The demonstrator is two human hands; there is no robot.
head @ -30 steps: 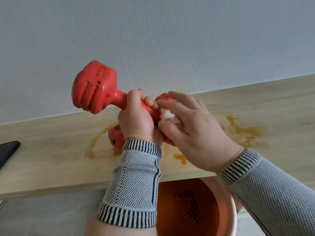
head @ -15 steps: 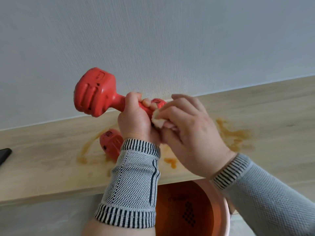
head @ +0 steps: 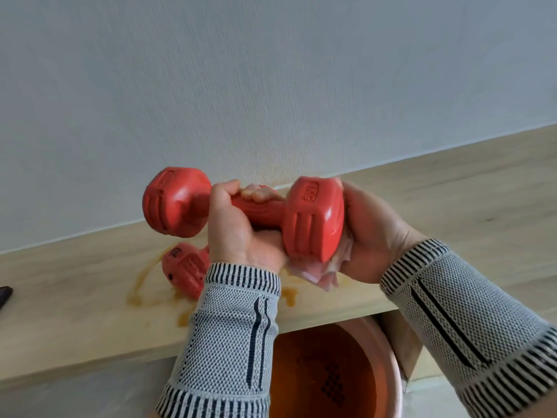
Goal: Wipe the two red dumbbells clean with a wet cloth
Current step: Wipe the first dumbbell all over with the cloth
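The left hand (head: 238, 233) is gripping the handle of a red dumbbell (head: 313, 218), fingers wrapped fully around it, holding it lifted above the wooden surface (head: 75, 297) and roughly level. The right hand (head: 373, 233) is cupping the near head of this dumbbell, pressing a pale wet cloth (head: 325, 270) against its end face; the cloth is bunching out below the palm. The second red dumbbell (head: 185, 270) is lying on the surface beneath the left wrist, apparently in the brown liquid stains (head: 141, 282) there, though contact is partly hidden. An orange basin (head: 388, 351) is sitting below the surface edge.
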